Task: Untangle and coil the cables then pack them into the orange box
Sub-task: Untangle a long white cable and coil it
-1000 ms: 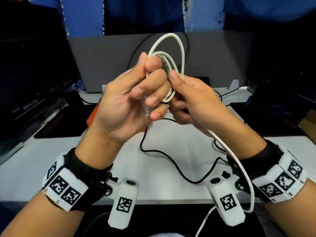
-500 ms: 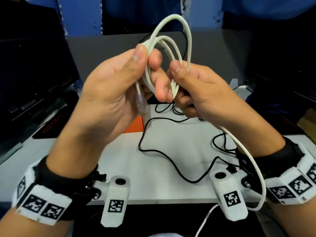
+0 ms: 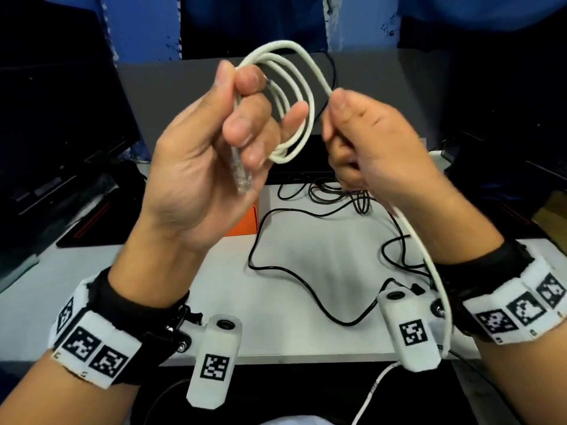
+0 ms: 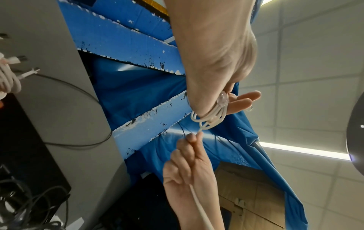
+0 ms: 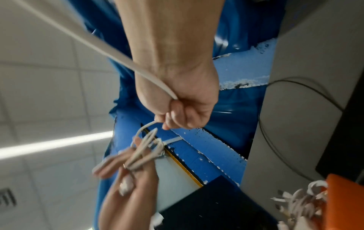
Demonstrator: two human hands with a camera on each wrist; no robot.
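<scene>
My left hand (image 3: 196, 167) grips several loops of the white cable (image 3: 294, 87), its clear plug (image 3: 242, 176) hanging across my palm. My right hand (image 3: 377, 148), just beside the loops, pinches the loose run, which trails down past that wrist. The orange box (image 3: 242, 222) sits on the table (image 3: 306, 265) below my left hand, a black cable (image 3: 306, 289) lying beside it.

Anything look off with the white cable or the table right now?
Nothing damaged. The white cable is looped neatly in the left hand, fed by the right hand. Only the black cable sprawls uncoiled on the table.
</scene>
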